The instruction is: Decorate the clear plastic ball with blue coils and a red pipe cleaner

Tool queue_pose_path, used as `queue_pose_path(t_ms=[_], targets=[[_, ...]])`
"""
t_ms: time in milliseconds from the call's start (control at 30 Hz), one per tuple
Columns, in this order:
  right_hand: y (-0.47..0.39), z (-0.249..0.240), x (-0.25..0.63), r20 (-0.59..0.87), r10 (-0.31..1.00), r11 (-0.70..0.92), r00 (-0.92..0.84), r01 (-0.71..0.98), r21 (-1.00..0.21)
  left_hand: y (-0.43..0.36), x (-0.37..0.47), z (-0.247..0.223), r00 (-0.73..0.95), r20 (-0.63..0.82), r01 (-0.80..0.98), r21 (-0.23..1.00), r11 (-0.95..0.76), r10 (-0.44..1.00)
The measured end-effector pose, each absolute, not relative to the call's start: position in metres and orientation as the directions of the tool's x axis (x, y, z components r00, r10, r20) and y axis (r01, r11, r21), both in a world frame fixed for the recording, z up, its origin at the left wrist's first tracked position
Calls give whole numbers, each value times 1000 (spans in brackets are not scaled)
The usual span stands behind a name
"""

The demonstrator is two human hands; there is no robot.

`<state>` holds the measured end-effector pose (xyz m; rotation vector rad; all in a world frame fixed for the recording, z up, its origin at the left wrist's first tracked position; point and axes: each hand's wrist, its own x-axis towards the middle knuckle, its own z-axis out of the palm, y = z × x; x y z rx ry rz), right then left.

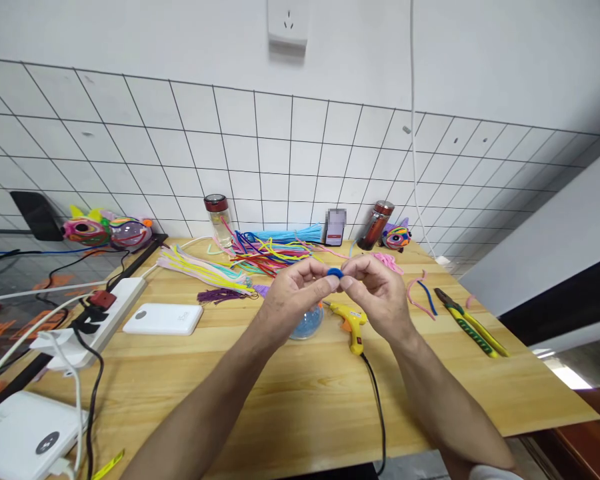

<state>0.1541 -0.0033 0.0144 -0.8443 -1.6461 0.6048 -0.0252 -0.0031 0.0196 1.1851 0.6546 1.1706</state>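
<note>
Between my fingertips, above the middle of the table, is a small coil of blue pipe cleaner (335,273). My left hand (299,291) pinches its left side, and my right hand (377,291) pinches it from the right. Below the hands, partly hidden by the left one, sits a clear bluish ball (307,323). A yellow glue gun (351,323) lies just right of the ball, its black cord running toward the front edge. Behind my hands spreads a pile of colourful pipe cleaners (267,252).
Green-and-yellow pliers (473,323) lie at the right, near loose pipe cleaner pieces (427,298). A white power bank (163,319) and a power strip (105,313) with cables are at the left. A glass bottle (220,220), a phone (335,227) and a reddish flask (377,225) stand along the wall.
</note>
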Motion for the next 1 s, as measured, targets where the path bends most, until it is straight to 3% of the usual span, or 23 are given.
queue_pose_path(t_ms=[267, 667, 1000], targets=[[0, 17, 155, 470, 862, 472, -190, -38, -881, -4, -24, 19, 297, 184, -304, 948, -89, 937], [2, 15, 155, 430, 888, 433, -166, -14, -901, -8, -28, 29, 312, 233, -237, 958, -162, 921], [4, 15, 158, 356, 895, 354, -270, -59, -934, -5, -28, 24, 328, 260, -151, 964, -221, 908]])
